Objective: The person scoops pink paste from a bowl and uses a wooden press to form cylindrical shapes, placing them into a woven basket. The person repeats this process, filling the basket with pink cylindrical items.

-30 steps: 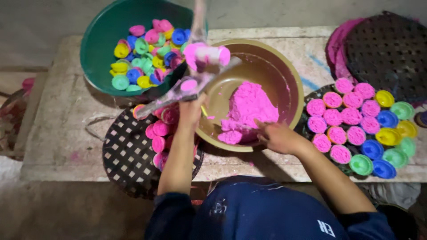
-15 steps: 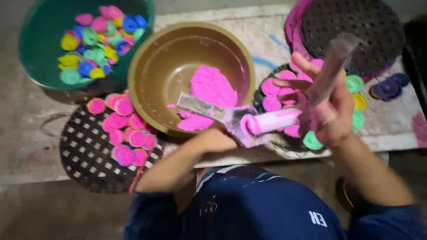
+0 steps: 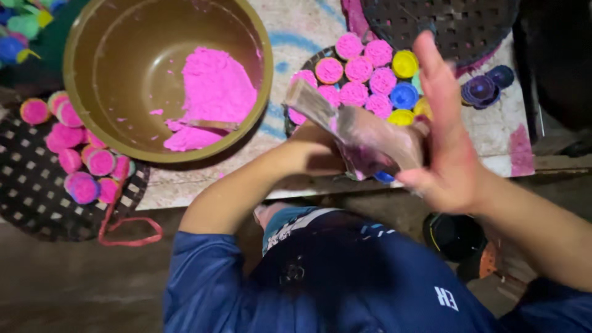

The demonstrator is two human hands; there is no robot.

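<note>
My left hand (image 3: 311, 143) is closed around a blurred, pink-stained tube-shaped mould (image 3: 370, 139), held slanting above the table's near edge. My right hand (image 3: 445, 139) is flat, fingers stretched upward, with its palm against the mould's right end. Just left of the hands stands an olive-brown bowl (image 3: 264, 80) holding a heap of pink powder (image 3: 216, 86). Behind the mould lies a dark round tray (image 3: 308, 58) with pink, yellow and blue filled caps (image 3: 364, 68). The mould hides most of my left fingers.
A black perforated tray (image 3: 31, 197) at the left carries several pink-filled caps (image 3: 92, 161). A green basin of coloured caps (image 3: 24, 24) sits at the top left. Another perforated tray (image 3: 444, 24) and stacked purple caps (image 3: 481, 89) lie far right. A dark pot (image 3: 453, 234) stands below the table.
The left hand brought the mould from over the bowl to the table's near edge. The right hand left the powder, gripped the mould, and is now flat against its end. The view moved closer.
</note>
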